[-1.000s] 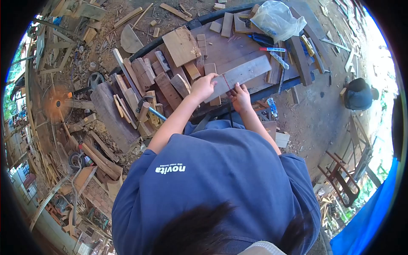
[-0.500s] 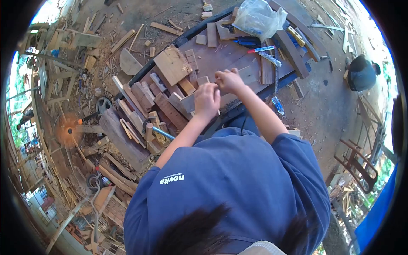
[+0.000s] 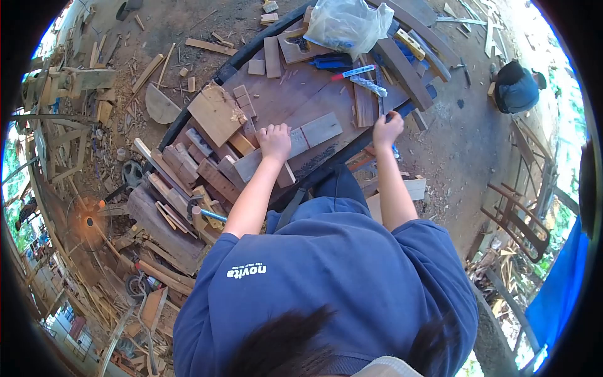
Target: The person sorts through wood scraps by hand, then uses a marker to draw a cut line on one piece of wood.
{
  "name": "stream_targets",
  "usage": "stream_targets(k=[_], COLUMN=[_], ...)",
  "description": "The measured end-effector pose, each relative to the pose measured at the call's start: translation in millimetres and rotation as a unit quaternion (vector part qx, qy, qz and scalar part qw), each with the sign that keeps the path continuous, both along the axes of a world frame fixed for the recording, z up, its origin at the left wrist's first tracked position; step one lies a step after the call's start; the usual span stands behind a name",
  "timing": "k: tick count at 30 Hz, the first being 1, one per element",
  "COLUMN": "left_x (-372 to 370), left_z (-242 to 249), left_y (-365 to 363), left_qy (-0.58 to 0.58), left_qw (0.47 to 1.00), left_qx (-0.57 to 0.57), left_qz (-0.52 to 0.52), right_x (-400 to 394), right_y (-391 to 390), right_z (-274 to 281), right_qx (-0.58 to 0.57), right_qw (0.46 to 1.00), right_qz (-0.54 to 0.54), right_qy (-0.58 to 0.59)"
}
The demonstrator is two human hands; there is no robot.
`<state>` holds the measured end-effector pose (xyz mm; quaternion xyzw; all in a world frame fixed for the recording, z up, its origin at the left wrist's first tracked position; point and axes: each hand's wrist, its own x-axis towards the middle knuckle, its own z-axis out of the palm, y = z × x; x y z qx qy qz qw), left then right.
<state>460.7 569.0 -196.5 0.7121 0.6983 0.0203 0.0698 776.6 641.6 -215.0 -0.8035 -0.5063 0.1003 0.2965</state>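
Bright daylight, sharp centre, strong fisheye bending, black corners, overexposed glare at right edge.

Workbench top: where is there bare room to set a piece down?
Bare workbench shows between the square board and the upright plank, above the long board under the left hand. Left of it, offcuts crowd. The plastic bag and tools fill the far end.

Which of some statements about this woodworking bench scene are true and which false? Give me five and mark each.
1. The left hand rests on the long grey wooden plank. True.
2. The right hand also presses on that plank. False: it is off the plank, at the bench's near edge by the blue tool.
3. A clear plastic bag lies at the bench's far end. True.
4. The plank stands upright. False: it lies flat.
5. Another person crouches on the ground beyond the bench. True.
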Motion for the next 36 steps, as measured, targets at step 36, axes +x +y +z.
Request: stream_targets(k=[36], left_x=[9], left_z=[-16], left_y=[5], left_qy=[0.007], left_qw=[0.994], left_qx=[-0.092], left_qz=[0.064], right_x=[-61], right_y=[-126], right_z=[83], right_qx=[-0.354], right_qw=[0.871], right_qz=[0.285], right_qy=[0.188])
